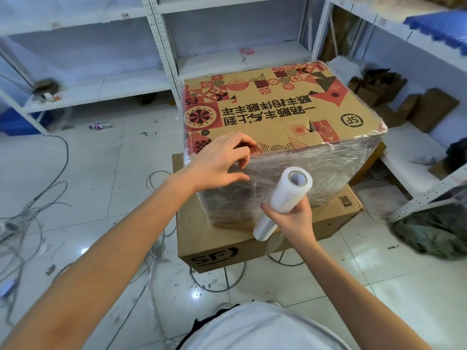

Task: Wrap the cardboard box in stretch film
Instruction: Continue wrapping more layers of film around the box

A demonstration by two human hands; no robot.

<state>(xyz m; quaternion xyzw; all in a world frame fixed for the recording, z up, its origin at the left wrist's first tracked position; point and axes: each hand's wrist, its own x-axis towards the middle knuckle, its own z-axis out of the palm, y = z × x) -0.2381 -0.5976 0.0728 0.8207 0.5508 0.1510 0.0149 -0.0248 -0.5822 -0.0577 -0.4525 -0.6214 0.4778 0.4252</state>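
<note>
The box [273, 117], set on a flat carton [227, 243], is film-wrapped round its sides (top bare). Its near edge is pressed by the left hand [217, 162], fingers spread; the roll [285, 198] is clasped by the right hand [293, 218] just beside the box. Judged next: film drawn over the top.

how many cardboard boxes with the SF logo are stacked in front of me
2. The printed brown cardboard box, film-wrapped on its sides, sits on top; the plain flat brown cardboard box lies under it on the floor. Others may be hidden.
</note>
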